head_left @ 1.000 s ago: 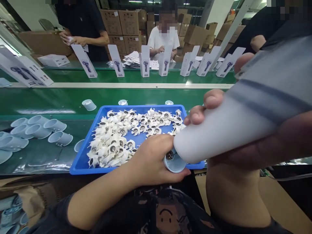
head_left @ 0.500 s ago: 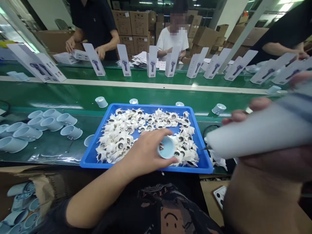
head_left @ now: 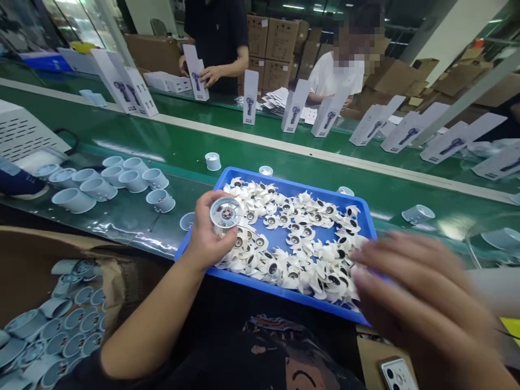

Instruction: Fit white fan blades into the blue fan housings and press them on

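My left hand [head_left: 207, 233] is closed round a small pale round housing [head_left: 226, 212], holding it over the left end of the blue tray [head_left: 280, 290] with its open, spoked face toward me. The tray holds several white fan impellers [head_left: 298, 244]. My right hand [head_left: 422, 292] is blurred by motion at the tray's right end, fingers stretched out and spread over the impellers, with nothing in it.
Several pale housings [head_left: 101, 184] lie on the bench at left, more fill a cardboard box [head_left: 52, 319] at lower left. Single housings [head_left: 212, 161] ride the green conveyor [head_left: 162, 143]. White upright product cartons [head_left: 251, 97] stand beyond, where other people work. A phone [head_left: 396, 375] lies at bottom right.
My right hand has let go of the large white tool and now reaches open over the tray. My left hand has lifted and turned the housing. The view has swung left.
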Demonstrator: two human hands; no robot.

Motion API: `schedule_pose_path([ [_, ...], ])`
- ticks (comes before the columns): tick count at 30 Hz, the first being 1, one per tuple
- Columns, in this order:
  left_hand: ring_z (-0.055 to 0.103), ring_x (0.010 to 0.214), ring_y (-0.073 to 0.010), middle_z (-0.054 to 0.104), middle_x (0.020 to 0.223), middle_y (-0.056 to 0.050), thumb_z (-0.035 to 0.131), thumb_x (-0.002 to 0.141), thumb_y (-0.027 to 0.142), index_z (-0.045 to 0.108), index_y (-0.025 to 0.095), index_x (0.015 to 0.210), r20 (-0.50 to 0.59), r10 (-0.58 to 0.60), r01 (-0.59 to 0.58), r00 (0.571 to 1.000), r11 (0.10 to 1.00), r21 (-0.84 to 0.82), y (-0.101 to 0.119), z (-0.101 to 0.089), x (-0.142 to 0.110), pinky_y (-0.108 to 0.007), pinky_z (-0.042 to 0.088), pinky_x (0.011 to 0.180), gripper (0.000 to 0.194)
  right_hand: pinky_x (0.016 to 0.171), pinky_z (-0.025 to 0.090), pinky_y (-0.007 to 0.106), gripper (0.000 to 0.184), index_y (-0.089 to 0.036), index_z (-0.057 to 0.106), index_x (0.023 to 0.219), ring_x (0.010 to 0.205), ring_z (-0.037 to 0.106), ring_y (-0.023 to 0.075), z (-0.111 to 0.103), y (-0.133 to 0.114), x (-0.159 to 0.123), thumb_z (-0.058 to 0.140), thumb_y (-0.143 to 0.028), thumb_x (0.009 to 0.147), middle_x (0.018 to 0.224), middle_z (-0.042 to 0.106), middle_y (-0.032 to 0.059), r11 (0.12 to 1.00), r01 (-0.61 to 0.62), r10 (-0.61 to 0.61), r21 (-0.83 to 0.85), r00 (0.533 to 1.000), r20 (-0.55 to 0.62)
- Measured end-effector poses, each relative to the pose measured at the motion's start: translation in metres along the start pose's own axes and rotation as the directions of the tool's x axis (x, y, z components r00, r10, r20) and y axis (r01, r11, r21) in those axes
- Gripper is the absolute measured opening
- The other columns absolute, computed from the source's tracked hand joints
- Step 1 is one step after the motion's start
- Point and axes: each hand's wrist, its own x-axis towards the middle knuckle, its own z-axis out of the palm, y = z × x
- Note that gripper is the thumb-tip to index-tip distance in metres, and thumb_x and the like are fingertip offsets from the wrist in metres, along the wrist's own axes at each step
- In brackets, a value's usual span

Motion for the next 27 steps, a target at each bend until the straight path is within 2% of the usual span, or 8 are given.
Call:
schedule_pose_path([
  [5,0.062,0.114,-0.0253,0.058,0.127,-0.009,0.063,0.076,0.020,0.044,0.026,0.130,-0.035,0.075,-0.072,0.997,0.995,0.069,0.008,-0.009,-0.004,-0.044,0.052,0.101,0.058,0.091,0.058,0.043,0.039,-0.028,0.063,0.130,0.113,0.061,0.0302,0.045,-0.023,0.053,0.070,-0.047,0.097,0.120,0.062,0.0086,0.992,0.126,-0.128,0.023,0.971,0.200],
  [9,0.058,0.123,-0.0269,0.058,0.128,-0.010,0.063,0.076,0.016,0.044,0.026,0.133,-0.045,0.230,-0.224,0.972,0.970,0.097,0.009,-0.012,-0.006,-0.047,0.048,0.107,0.061,0.091,0.057,0.041,0.041,-0.023,0.057,0.135,0.111,0.062,0.0273,0.073,-0.039,0.078,0.065,-0.040,0.098,0.124,0.061,0.0091,0.976,0.204,-0.217,0.076,0.931,0.294],
  [11,0.058,0.122,-0.0265,0.059,0.129,-0.010,0.064,0.076,0.017,0.043,0.026,0.135,-0.035,0.260,-0.258,0.965,0.965,0.054,0.008,-0.012,-0.006,-0.046,0.049,0.106,0.063,0.083,0.058,0.035,0.043,-0.020,0.054,0.138,0.101,0.065,0.0231,0.081,-0.048,0.084,0.061,-0.038,0.100,0.120,0.063,0.0085,0.969,0.220,-0.244,0.112,0.917,0.316],
  [14,0.060,0.120,-0.0268,0.061,0.127,-0.010,0.069,0.078,0.024,0.045,0.025,0.136,-0.045,0.273,-0.276,0.961,0.959,-0.060,0.005,-0.011,-0.007,-0.046,0.050,0.104,0.063,0.069,0.051,0.026,0.024,-0.019,0.066,0.113,0.081,0.064,0.0165,0.086,-0.058,0.086,0.047,-0.034,0.105,0.097,0.066,0.0041,0.961,0.233,-0.267,0.148,0.920,0.286],
  [17,0.061,0.118,-0.0270,0.062,0.126,-0.010,0.075,0.080,0.031,0.046,0.025,0.136,-0.072,0.300,-0.308,0.951,0.937,-0.165,0.003,-0.011,-0.008,-0.044,0.050,0.103,0.064,0.066,0.045,0.024,0.033,-0.018,0.067,0.092,0.076,0.062,0.0149,0.085,-0.059,0.083,0.041,-0.030,0.107,0.086,0.065,0.0031,0.963,0.236,-0.262,0.133,0.938,0.228],
  [22,0.064,0.116,-0.0281,0.066,0.126,-0.012,0.078,0.081,0.034,0.044,0.026,0.140,0.002,0.429,-0.427,0.903,0.900,-0.089,0.007,-0.012,-0.011,-0.046,0.050,0.100,0.069,0.066,0.042,0.025,0.028,-0.017,0.068,0.093,0.077,0.061,0.0166,0.085,-0.055,0.077,0.044,-0.026,0.104,0.085,0.064,0.0048,0.983,0.179,-0.182,0.037,0.941,0.286],
  [24,0.064,0.114,-0.0279,0.067,0.124,-0.012,0.077,0.081,0.036,0.046,0.025,0.138,-0.011,0.399,-0.398,0.917,0.913,-0.083,0.009,-0.014,-0.012,-0.046,0.050,0.100,0.066,0.071,0.045,0.026,0.020,-0.015,0.068,0.096,0.083,0.061,0.0168,0.083,-0.056,0.079,0.051,-0.023,0.104,0.089,0.064,0.0049,0.990,0.138,-0.122,-0.017,0.922,0.366],
  [27,0.065,0.111,-0.0259,0.066,0.120,-0.010,0.076,0.080,0.034,0.051,0.024,0.131,-0.122,0.280,-0.295,0.952,0.947,-0.125,0.007,-0.016,-0.012,-0.042,0.052,0.099,0.058,0.078,0.051,0.028,0.012,-0.014,0.067,0.112,0.086,0.062,0.0158,0.076,-0.053,0.091,0.063,-0.022,0.103,0.098,0.064,0.0044,0.989,0.047,0.030,-0.141,0.865,0.501],
])
